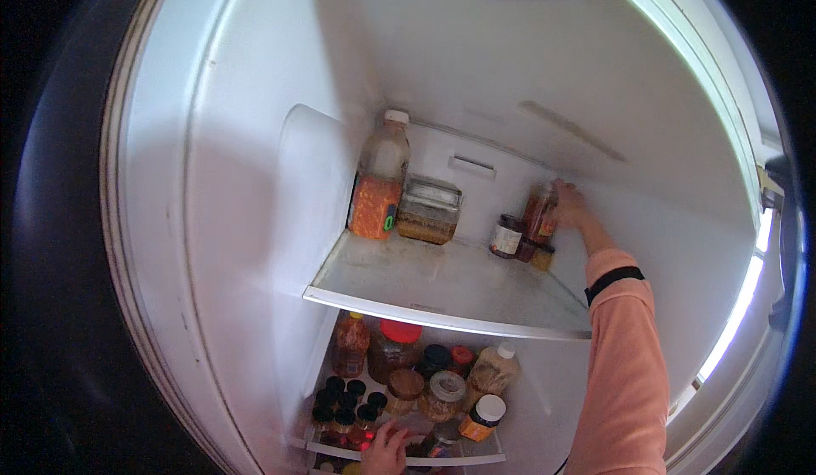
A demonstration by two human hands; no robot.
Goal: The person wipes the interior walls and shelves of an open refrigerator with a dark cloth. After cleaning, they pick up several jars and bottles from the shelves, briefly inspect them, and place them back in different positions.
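Note:
My right hand [571,205] reaches to the back right corner of the upper fridge shelf. Its fingers close round the upper part of a reddish-brown bottle [538,212]; the far side of the grip is hidden. Just left of that bottle stands a small dark jar [507,236] with a pale label. A little yellowish jar [542,258] sits in front, near the wrist. My left hand [387,449] is low at the front edge of the lower shelf, fingers apart and holding nothing, beside several small black-capped bottles [347,400].
A tall bottle [379,186] with orange contents and a clear container [430,212] stand at the upper shelf's back left. Below, the lower shelf carries a red-lidded jar [395,346], a white-capped bottle [493,371] and a white-lidded jar [483,418]. The upper shelf's front edge [442,315] crosses between them.

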